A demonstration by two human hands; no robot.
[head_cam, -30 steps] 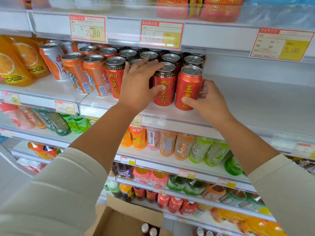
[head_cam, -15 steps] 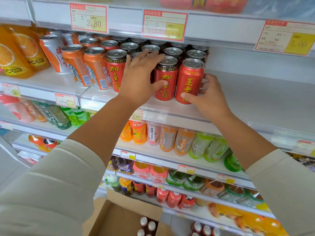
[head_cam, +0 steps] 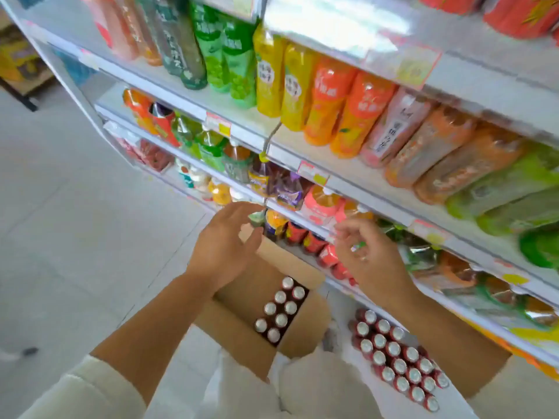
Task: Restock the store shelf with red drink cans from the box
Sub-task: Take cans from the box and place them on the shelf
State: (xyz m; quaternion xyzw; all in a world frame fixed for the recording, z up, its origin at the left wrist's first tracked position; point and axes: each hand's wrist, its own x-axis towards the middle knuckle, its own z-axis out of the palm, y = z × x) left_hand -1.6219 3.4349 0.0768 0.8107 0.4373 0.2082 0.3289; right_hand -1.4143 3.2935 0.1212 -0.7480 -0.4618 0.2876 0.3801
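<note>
2 hands are held over an open cardboard box on the floor, in front of the shelf. The left hand is noted with its grip loosely curled, fingers apart, nothing held. The right hand is noted likewise: fingers bent and apart, nothing clamped. In the box, red cans are stood upright, 8 silver tops counted in 2 rows. A second batch of cans is seen just right of the box, beneath the right forearm. Bottles are packed along the shelf tiers.
</note>
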